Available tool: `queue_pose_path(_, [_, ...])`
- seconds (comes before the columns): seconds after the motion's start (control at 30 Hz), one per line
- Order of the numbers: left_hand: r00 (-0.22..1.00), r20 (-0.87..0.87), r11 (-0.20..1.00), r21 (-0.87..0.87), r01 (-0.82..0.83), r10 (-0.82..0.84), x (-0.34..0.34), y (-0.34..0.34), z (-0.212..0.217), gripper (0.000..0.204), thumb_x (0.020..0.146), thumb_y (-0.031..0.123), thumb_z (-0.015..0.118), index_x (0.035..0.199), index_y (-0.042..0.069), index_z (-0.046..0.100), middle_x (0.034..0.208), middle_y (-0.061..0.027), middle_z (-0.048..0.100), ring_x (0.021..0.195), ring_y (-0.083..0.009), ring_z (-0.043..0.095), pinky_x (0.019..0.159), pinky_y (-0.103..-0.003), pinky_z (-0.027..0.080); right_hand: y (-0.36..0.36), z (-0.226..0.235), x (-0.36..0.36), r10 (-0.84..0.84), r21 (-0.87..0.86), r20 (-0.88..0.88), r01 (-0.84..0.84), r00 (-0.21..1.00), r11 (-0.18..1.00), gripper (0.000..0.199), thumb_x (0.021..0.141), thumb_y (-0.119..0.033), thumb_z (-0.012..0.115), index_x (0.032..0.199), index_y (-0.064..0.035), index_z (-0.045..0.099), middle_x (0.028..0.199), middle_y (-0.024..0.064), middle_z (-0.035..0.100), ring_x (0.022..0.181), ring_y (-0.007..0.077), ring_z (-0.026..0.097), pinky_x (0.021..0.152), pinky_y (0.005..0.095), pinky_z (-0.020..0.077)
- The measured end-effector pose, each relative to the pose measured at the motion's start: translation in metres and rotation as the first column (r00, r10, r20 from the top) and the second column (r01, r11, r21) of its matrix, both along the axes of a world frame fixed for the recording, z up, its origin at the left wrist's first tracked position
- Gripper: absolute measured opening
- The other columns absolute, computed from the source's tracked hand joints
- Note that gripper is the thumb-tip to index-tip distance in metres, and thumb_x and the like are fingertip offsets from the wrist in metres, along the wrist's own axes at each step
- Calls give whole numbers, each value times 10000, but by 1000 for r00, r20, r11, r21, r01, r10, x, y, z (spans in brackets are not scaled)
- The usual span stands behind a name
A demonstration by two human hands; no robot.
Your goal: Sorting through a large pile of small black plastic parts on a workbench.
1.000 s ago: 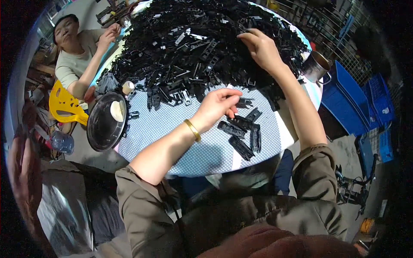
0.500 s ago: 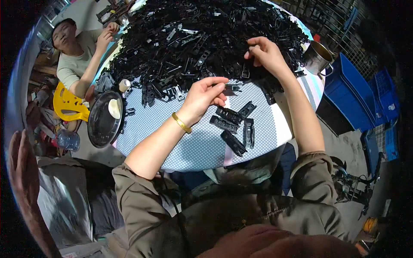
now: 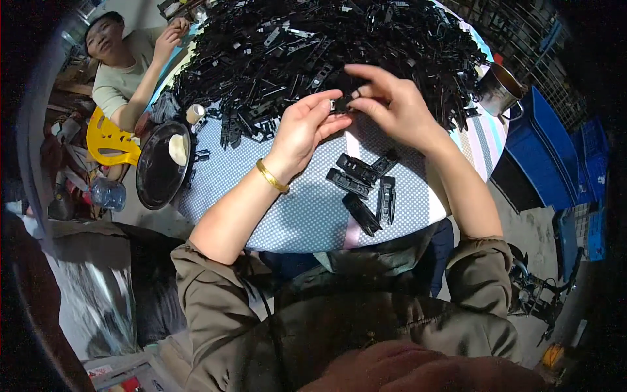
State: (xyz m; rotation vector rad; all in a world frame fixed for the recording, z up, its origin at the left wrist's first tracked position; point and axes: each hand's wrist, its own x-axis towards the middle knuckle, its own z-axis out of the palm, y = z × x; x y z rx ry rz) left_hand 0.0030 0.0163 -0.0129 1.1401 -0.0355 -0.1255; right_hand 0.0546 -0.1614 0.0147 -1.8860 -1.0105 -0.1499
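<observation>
Pinched between the thumb and fingers of my left hand (image 3: 302, 130) is a small black plastic part (image 3: 341, 102) with a bright bit at its near end. My right hand (image 3: 400, 108) meets it from the other side, thumb and a finger pressed together at the part's far end. Whatever those right fingertips hold is too small to make out. Below both hands, several finished-looking black plastic clips (image 3: 359, 171) lie in a loose group on the patterned tablecloth (image 3: 294, 215). Just beyond my fingers rises a large heap of similar black parts (image 3: 274, 65).
At the left edge stand a dark oval tray (image 3: 153, 189) with a pale round piece on it and a paper cup (image 3: 195, 114). A metal mug (image 3: 499, 88) sits at the right edge, near blue crates (image 3: 535, 150). Another person (image 3: 127, 72) sits beyond a yellow chair (image 3: 111, 140).
My right hand has come from over the heap down to my left hand. The left hand has risen slightly with the black part, and the hands now meet.
</observation>
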Motion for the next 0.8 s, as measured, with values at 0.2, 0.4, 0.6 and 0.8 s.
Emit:
queue_pose_path(0.2, [998, -8, 996, 63, -56, 56, 0, 2, -4, 306, 914, 89, 388, 1153, -98, 426, 998, -161, 568, 882, -210, 599, 802, -303, 519, 6, -3, -4, -63, -57, 398, 93, 915, 994, 247, 704, -70, 674, 943, -40, 616, 692, 93, 567, 580, 211, 553, 519, 288, 443])
queue_pose_path(0.4, [998, -3, 996, 63, -69, 69, -2, -2, 0, 320, 920, 106, 387, 1182, -76, 412, 993, -160, 585, 903, -215, 606, 822, -293, 507, 2, 0, -3, -128, -48, 398, 160, 908, 986, 227, 685, -69, 680, 902, -35, 622, 693, 84, 564, 604, 207, 548, 536, 295, 444])
queue_pose_path(0.6, [995, -4, 990, 93, -103, 104, -1, -4, -2, 316, 913, 96, 410, 1186, -63, 422, 1017, -160, 575, 878, -208, 609, 805, -280, 511, 4, -1, -5, -97, -106, 526, 179, 845, 978, 236, 625, -54, 687, 852, -25, 627, 688, 61, 542, 664, 223, 519, 580, 313, 436])
queue_pose_path(0.8, [999, 42, 1000, 12, 6, -6, 0, 6, -3, 357, 873, 77, 499, 1206, -30, 428, 1002, -121, 583, 861, -174, 608, 792, -269, 515, 8, -4, -7, -95, -64, 553, 156, 828, 986, 268, 610, -72, 698, 873, -65, 648, 770, 55, 525, 714, 211, 510, 594, 300, 441])
